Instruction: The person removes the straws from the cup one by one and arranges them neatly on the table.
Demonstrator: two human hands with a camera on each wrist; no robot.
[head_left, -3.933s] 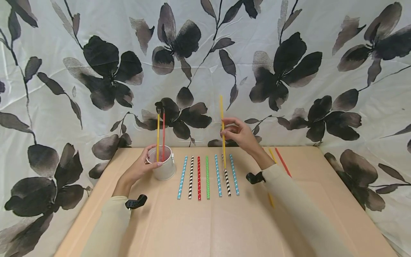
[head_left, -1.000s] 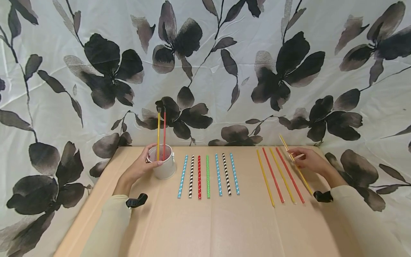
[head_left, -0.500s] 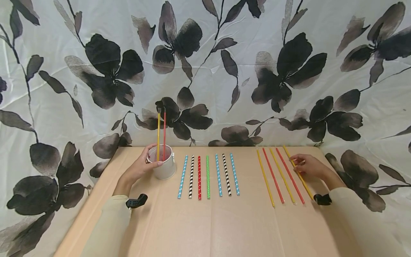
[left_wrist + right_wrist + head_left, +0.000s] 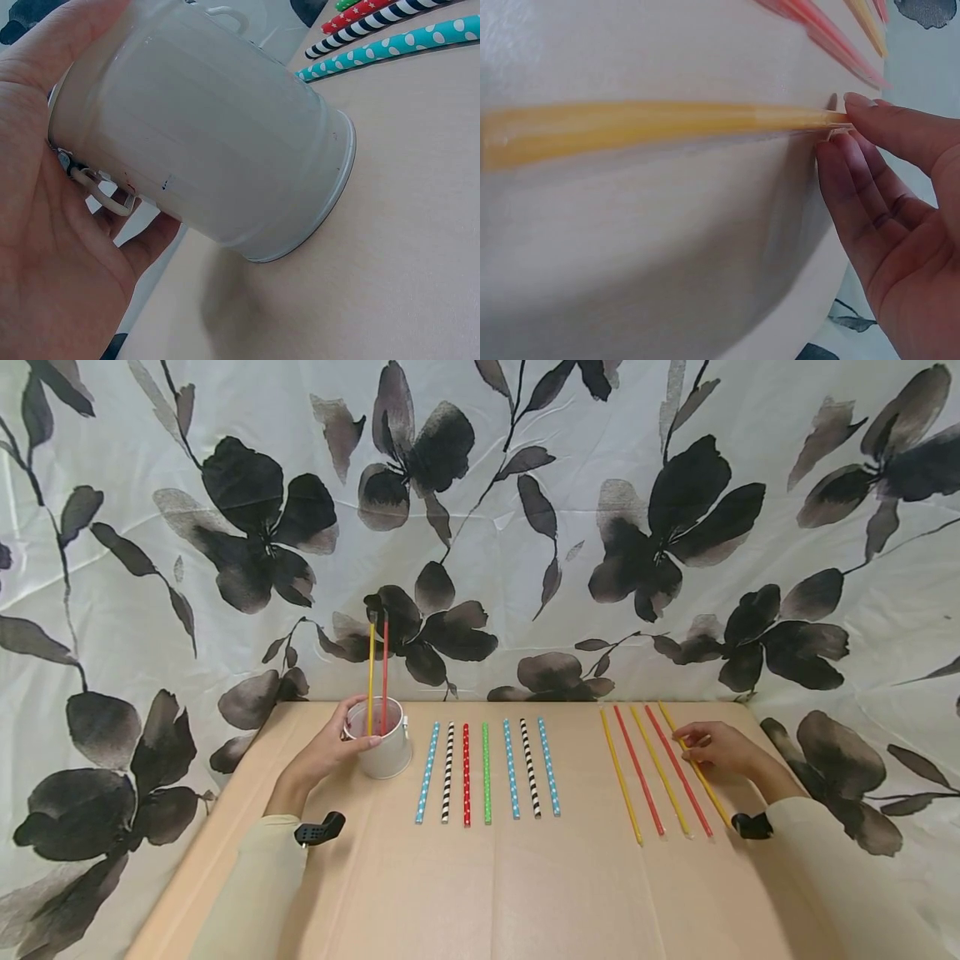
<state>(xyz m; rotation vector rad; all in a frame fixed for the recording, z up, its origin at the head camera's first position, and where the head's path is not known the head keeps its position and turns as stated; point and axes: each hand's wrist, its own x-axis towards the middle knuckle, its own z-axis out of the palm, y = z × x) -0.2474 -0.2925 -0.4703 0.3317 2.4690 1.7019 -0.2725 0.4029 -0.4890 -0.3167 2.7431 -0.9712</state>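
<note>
My left hand [image 4: 326,752] grips a small white metal bucket [image 4: 386,760] by its rim, thumb on the near side. Inside the bucket a yellow straw [image 4: 371,672] and a red straw [image 4: 385,664] stand upright. In the left wrist view the bucket wall [image 4: 202,127] fills the palm side, with a wire handle loop [image 4: 105,191] by the fingers. On the right, my right hand [image 4: 723,750] pinches a yellow straw [image 4: 708,789] near its far part, between thumb and fingers. That straw lies slanted along the table, at the right end of a row of plain straws.
To its left lie a red straw [image 4: 678,772], a yellow straw [image 4: 660,768], another red straw [image 4: 637,768] and another yellow straw [image 4: 620,777]. Several patterned paper straws, including a green one [image 4: 486,772], form a row mid-table. Floral cloth [image 4: 480,527] hangs behind the table [image 4: 487,893].
My right hand has carried the yellow straw from upright above the patterned row to the right, then lowered it flat beside the plain straws. My left hand stays on the bucket.
</note>
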